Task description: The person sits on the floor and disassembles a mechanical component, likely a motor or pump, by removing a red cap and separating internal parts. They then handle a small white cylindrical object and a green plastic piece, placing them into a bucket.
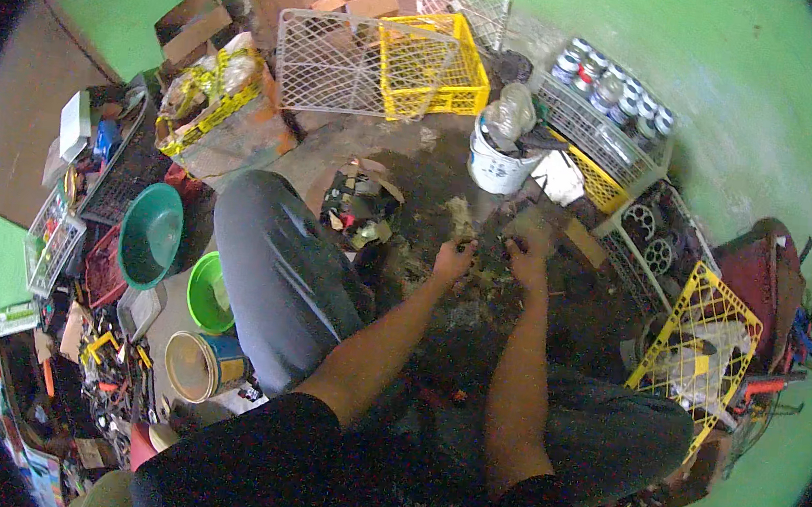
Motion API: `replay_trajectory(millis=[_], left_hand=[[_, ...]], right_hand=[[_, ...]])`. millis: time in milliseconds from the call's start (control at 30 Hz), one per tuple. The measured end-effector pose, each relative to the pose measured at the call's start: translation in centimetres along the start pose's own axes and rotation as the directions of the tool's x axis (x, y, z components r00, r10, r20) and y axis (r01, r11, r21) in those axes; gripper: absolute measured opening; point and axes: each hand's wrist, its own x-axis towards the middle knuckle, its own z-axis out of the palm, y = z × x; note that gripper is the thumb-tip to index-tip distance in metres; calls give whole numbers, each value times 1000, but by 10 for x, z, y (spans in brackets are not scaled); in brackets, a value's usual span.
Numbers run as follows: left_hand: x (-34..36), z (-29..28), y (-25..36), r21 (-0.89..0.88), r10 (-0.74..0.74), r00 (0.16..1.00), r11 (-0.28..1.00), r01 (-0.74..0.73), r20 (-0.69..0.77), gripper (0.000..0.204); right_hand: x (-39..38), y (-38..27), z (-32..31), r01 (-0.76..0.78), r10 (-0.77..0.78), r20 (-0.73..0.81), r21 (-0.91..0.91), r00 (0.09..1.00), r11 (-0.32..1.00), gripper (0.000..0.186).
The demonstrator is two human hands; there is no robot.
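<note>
My left hand (455,256) is curled low over the dark, stained floor (450,302), with its fingers closed on a small dark item I cannot make out. My right hand (525,259) is a little to the right, fingers bent together around something small and dark, also unclear. A pale, blurry patch (457,214) lies just beyond my left hand. Just beyond my left hand and to its left sits an open cardboard box (383,185) with small dark mixed items inside.
Yellow and white crates (480,94) and a white bucket (497,169) stand ahead. A jar-filled crate (539,90) is at back right, a yellow grid panel (655,361) at right. Green basins (147,273), a paint pail (178,364) and tool clutter (103,351) are left. My knees flank the work spot.
</note>
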Motion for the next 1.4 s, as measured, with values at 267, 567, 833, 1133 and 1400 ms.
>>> replay_trajectory(millis=[267, 567, 833, 1133, 1400], left_hand=[[-22, -122, 100, 150, 227, 930, 970, -190, -290, 34], [-31, -235, 111, 343, 409, 874, 886, -311, -264, 41], [-22, -226, -40, 206, 171, 879, 975, -85, -445, 48], [-1, -208, -12, 383, 101, 898, 920, 79, -428, 43], [-1, -210, -3, 236, -20, 858, 958, 163, -513, 47]], right_hand=[[46, -95, 57, -391, 250, 388, 343, 887, 854, 34], [58, -137, 155, -121, 25, 421, 203, 907, 972, 32], [16, -146, 205, 10, -31, 615, 37, 788, 999, 17], [11, -147, 217, -91, 69, 258, 72, 964, 993, 18], [9, -129, 238, -53, 55, 331, -15, 942, 998, 10]])
